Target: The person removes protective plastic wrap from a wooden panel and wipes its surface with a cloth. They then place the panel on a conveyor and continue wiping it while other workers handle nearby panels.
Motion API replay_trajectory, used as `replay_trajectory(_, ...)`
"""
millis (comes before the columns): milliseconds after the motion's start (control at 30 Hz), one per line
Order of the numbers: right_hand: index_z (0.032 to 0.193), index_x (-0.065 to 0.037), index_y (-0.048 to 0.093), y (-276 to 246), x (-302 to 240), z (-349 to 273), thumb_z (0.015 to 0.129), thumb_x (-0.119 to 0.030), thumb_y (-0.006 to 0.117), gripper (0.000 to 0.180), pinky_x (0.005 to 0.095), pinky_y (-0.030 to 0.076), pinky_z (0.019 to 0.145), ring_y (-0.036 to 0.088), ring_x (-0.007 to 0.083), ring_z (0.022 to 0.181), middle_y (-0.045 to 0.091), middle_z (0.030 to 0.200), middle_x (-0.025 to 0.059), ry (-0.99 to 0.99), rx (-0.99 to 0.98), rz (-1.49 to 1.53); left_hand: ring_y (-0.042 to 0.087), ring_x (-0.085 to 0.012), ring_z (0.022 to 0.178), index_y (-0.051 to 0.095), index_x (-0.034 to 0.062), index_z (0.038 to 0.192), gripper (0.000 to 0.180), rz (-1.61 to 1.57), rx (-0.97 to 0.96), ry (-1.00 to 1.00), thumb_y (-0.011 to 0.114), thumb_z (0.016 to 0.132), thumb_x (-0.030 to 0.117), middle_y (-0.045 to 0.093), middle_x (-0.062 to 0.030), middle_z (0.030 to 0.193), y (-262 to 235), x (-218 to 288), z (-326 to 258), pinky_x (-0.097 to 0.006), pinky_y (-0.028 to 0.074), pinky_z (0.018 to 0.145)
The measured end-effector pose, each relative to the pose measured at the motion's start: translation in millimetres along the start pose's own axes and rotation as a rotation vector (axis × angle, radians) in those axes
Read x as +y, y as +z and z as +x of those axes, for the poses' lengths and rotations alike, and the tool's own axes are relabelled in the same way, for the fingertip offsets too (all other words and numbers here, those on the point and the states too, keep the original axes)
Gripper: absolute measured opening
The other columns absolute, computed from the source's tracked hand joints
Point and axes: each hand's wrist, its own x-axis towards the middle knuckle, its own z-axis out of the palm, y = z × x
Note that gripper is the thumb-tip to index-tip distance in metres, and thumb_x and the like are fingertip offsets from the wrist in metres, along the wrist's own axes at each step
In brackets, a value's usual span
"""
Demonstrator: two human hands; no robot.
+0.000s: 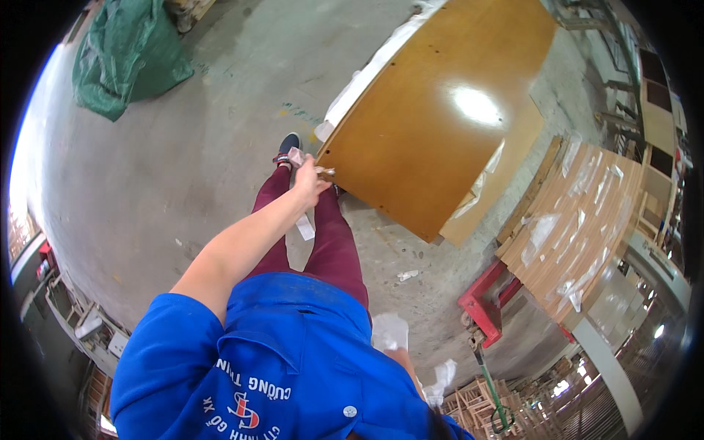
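Observation:
My left hand [312, 182] is closed at the near left corner of a large glossy brown wooden panel [418, 125]. A crumpled, pinkish-white thin strip [296, 156] sticks out above the hand, and a pale strip [305, 227] hangs below it between my legs. Whether the fingers also touch the panel is hard to make out. Low on the right, part of my right hand or forearm [403, 361] shows beside my shirt, its fingers hidden. White sheet-like material [390, 331] lies against it, with another white crumpled piece [441, 378] close by.
White wrapping [374, 66] runs along the panel's left edge, and a cardboard sheet [488, 194] lies under its right side. To the right, a stack of wooden boards [572, 227] rests near a red pallet jack [484, 304]. A green tarp bundle [128, 59] sits at the far left.

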Motion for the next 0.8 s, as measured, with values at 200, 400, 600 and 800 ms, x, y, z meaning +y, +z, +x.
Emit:
replay_trajectory(200, 0.104, -0.002, 0.060, -68.5, -170.9, 6.6, 0.073, -0.021, 0.062, 0.037, 0.0369, 0.046, 0.080, 0.060, 0.0315, 0.095, 0.063, 0.097, 0.0200, -0.803, 0.343, 0.126, 0.041, -0.0094, 0.075, 0.034, 0.0165, 0.133, 0.062, 0.584, -0.242, 0.507, 0.029, 0.089, 0.060, 0.047, -0.0053, 0.113, -10.1, 25.4, -94.1, -0.026, 0.039, 0.070)
replay_trajectory(400, 0.102, -0.003, 0.058, -125.0, -399.3, -186.4, 0.086, -0.025, 0.054, 0.028, 0.0302, 0.047, 0.079, 0.057, 0.0163, 0.086, 0.060, 0.097, 0.0059, -0.943, -0.710, 1.127, 0.017, -0.0318, 0.133, 0.030, 0.0241, 0.137, 0.058, 0.385, -0.481, 0.046, 0.020, 0.091, 0.058, 0.035, -0.0111, 0.137, -28.2, 82.7, -126.1, -0.057, 0.021, 0.101)
replay_trajectory(600, 0.115, -0.003, 0.048, -77.3, -562.2, -271.1, 0.086, -0.024, 0.054, 0.037, 0.0307, 0.040, 0.090, 0.048, 0.0191, 0.104, 0.052, 0.111, 0.0090, -1.489, -0.660, 0.733, 0.042, -0.0268, 0.121, 0.036, 0.0113, 0.134, 0.057, -0.336, -0.899, 0.128, 0.030, 0.092, 0.050, 0.043, -0.0100, 0.132, -82.9, 181.3, -168.3, -0.041, 0.035, 0.101)
replay_trajectory(800, 0.126, -0.002, 0.039, 63.4, -697.3, -246.4, 0.085, -0.023, 0.056, 0.049, 0.0336, 0.031, 0.101, 0.039, 0.0233, 0.119, 0.045, 0.123, 0.0124, -1.842, 0.740, -0.733, 0.056, -0.0206, 0.101, 0.051, 0.0060, 0.116, 0.043, -0.700, -0.343, 0.497, 0.042, 0.091, 0.039, 0.057, -0.0071, 0.111, -184.4, 287.0, -154.7, -0.038, 0.046, 0.086)
